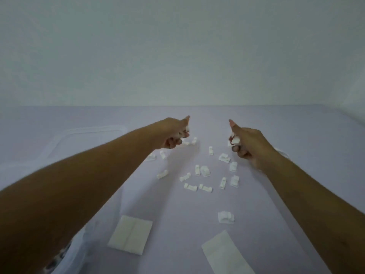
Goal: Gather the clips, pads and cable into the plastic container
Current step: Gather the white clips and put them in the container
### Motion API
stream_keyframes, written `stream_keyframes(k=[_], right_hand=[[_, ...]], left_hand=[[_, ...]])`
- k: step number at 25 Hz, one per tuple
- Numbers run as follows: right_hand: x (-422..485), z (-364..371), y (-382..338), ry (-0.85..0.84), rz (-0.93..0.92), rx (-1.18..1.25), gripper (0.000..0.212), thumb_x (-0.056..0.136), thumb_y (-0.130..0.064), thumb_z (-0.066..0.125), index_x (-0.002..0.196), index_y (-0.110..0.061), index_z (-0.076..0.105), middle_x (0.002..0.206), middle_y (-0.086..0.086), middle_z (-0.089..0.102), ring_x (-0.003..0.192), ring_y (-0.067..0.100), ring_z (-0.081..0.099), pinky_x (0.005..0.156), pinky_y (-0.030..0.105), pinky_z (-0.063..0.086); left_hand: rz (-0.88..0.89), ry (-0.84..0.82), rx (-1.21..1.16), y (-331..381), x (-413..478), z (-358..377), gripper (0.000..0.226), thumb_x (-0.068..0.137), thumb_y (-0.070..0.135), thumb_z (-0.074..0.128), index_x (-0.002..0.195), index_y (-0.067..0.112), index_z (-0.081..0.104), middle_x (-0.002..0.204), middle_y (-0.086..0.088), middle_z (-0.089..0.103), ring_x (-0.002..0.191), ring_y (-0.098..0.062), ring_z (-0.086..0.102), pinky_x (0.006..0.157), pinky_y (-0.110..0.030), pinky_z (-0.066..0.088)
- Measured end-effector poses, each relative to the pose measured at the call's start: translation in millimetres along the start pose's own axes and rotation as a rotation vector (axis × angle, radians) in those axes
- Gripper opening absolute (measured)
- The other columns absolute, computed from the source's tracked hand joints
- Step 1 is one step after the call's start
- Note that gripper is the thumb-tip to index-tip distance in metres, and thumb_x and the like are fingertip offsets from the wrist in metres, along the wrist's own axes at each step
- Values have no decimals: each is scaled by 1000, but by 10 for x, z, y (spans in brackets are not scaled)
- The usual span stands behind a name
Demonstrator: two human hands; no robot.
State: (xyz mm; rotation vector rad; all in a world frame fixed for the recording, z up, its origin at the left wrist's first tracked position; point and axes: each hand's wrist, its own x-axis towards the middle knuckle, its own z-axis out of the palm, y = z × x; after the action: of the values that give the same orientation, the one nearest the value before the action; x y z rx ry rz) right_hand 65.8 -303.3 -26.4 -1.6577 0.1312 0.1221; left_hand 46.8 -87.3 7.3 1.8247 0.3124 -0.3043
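Note:
Several small white clips [205,171] lie scattered over the middle of the pale lilac table. My left hand [173,135] reaches far forward, fingers curled around white clips. My right hand [248,145] is level with it on the right, also curled on white clips. Two flat white pads lie near me, one [130,237] at centre-left and one [227,254] at the lower right. A lone clip [225,217] sits between them and the pile. A bit of white cable [282,152] shows behind my right wrist. The clear plastic container [75,252] is at the lower left, mostly hidden by my left arm.
A clear plastic lid [88,135] lies flat on the table at the far left. A plain pale wall rises behind the table's far edge.

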Motion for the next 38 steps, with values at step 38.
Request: stream_keyframes(k=[38], right_hand=[[-2121, 2573, -467, -1007, 204, -431, 29, 84, -19, 71, 105, 0, 69, 89, 10, 72, 62, 13, 70, 49, 15, 48]], left_hand=[[-306, -276, 1112, -1460, -2484, -2082, 34, 87, 23, 67, 120, 27, 63, 118, 4, 55, 100, -14, 56, 89, -26, 55]])
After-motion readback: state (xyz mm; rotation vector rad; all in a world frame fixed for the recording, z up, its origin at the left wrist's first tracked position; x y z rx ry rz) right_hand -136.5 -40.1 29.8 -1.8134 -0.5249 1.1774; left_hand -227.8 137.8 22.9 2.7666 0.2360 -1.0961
